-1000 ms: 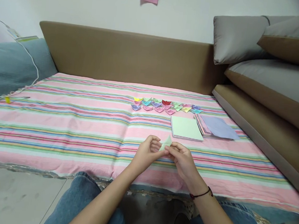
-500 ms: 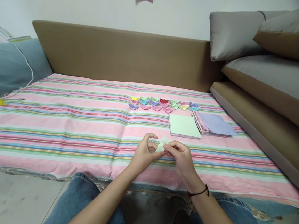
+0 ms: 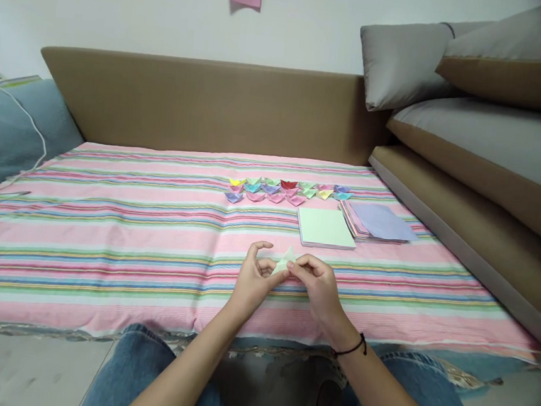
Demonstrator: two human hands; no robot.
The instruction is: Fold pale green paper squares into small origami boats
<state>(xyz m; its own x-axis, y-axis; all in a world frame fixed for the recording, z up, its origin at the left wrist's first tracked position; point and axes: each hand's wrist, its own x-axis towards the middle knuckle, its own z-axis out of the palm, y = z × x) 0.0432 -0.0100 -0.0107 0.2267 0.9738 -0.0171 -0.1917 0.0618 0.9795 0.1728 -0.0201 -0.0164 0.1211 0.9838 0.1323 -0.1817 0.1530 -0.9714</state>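
Note:
Between my two hands is a small piece of pale green folded paper (image 3: pixel 286 259), its pointed tip upward. My left hand (image 3: pixel 255 277) holds its lower left side with the thumb along the bottom edge; the index finger is raised and curled off the paper. My right hand (image 3: pixel 316 284) pinches its right edge between thumb and bent fingers, which hide part of the fold. Beyond the hands lies a stack of square pale green paper (image 3: pixel 326 227). Several folded paper boats (image 3: pixel 275 198) in many colours stand in rows behind it.
A loose pile of paper with a lilac sheet (image 3: pixel 382 221) on top lies right of the green stack. Striped cloth (image 3: pixel 83 231) covers the seat. Grey and brown cushions (image 3: pixel 485 130) are piled at right. A white cable (image 3: pixel 35 129) runs along the left.
The whole view has shifted slightly, so things appear further left. Both hands keep their hold on the folded paper, with the grip nearly the same.

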